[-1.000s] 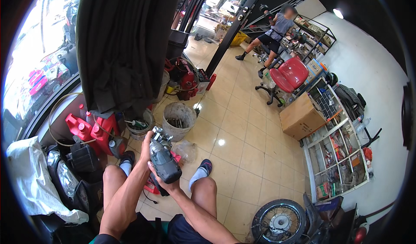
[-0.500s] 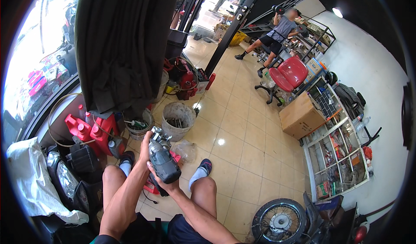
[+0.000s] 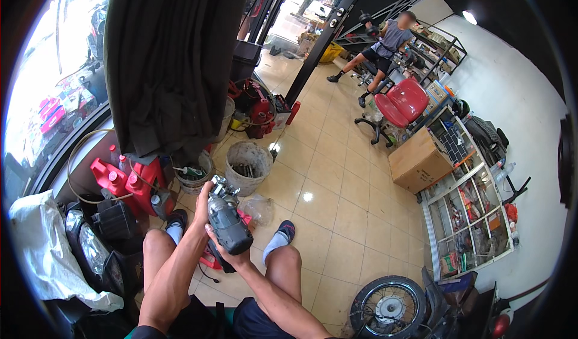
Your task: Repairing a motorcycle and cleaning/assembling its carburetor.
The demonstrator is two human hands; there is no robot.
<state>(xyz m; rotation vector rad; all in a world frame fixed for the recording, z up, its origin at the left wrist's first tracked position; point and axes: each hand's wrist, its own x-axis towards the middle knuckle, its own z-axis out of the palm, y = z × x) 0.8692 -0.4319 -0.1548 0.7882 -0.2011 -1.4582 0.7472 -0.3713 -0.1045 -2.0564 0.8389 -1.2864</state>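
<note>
A dark grey power tool (image 3: pixel 232 231), shaped like a cordless drill, is tilted above my knees. My right hand (image 3: pixel 233 255) grips it from below around the handle. My left hand (image 3: pixel 203 205) is closed along its front end, the thumb beside a shiny metal part (image 3: pixel 224 186) at the tip. Most of the left fingers are hidden behind the tool, so how that part is held cannot be made out. Below, partly covered by my hands, a red object (image 3: pixel 209 260) with a black cord lies on the floor between my feet.
A dirty bucket (image 3: pixel 248 168) and a smaller pail (image 3: pixel 194 173) stand ahead, beside red jugs (image 3: pixel 144 185). A clear plastic bag (image 3: pixel 257 209) lies near my right foot. At right are a spoked wheel (image 3: pixel 388 309), a cardboard box (image 3: pixel 419 160) and a red chair (image 3: pixel 403 102). Another person (image 3: pixel 391 44) stands far off.
My hands and the power tool have hardly moved. In the background, the other person has lowered the dumbbells from about shoulder height.
</note>
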